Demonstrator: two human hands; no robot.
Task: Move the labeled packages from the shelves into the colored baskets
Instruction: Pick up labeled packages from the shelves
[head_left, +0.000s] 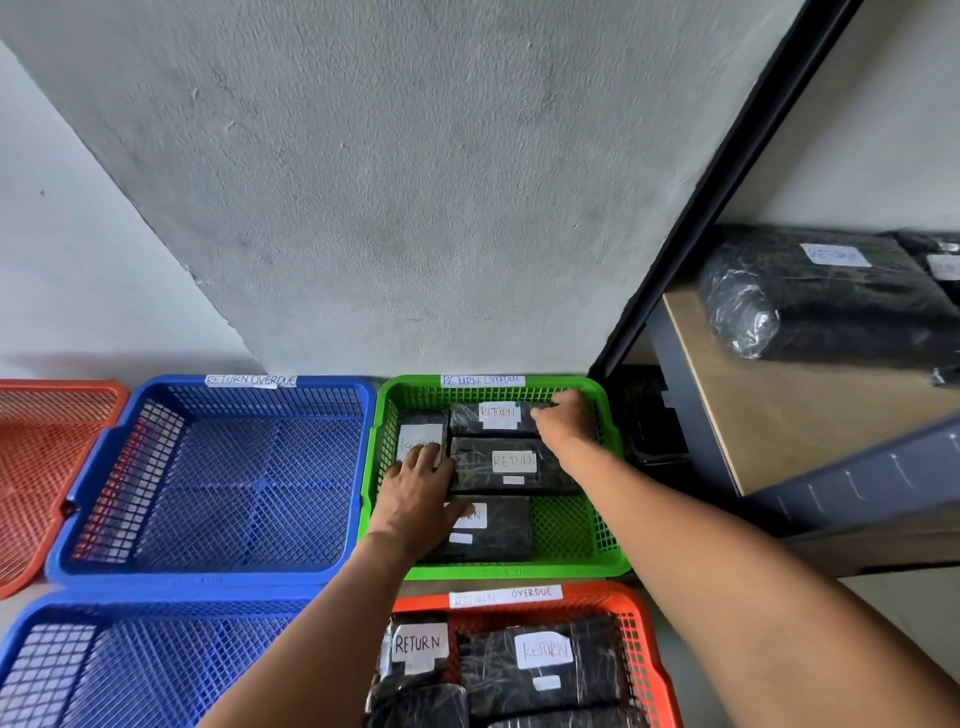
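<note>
Right now the fingers (545, 415) of the right hand (563, 422) curl down on the end of the back package (498, 418) in the green basket (613, 564), at the far right corner. I cannot tell if they grip it or just press on it. The left hand (415, 491) lies flat, its fingers straight, on the small package (422, 434) at the left side of the same basket, with the thumb over the front package (488, 530). A middle package (511, 465) sits between the back one and the front one. All four are black with white paper tags that say RETURN.

Just left of the green basket stands a blue basket (218, 571). An orange basket (644, 639) near the person holds more black packages. Another blue basket (104, 608) sits at the lower left, and another orange one (21, 571) at the far left. On the right, a shelf (779, 415) holds a big black package (831, 306) with a white tag.
</note>
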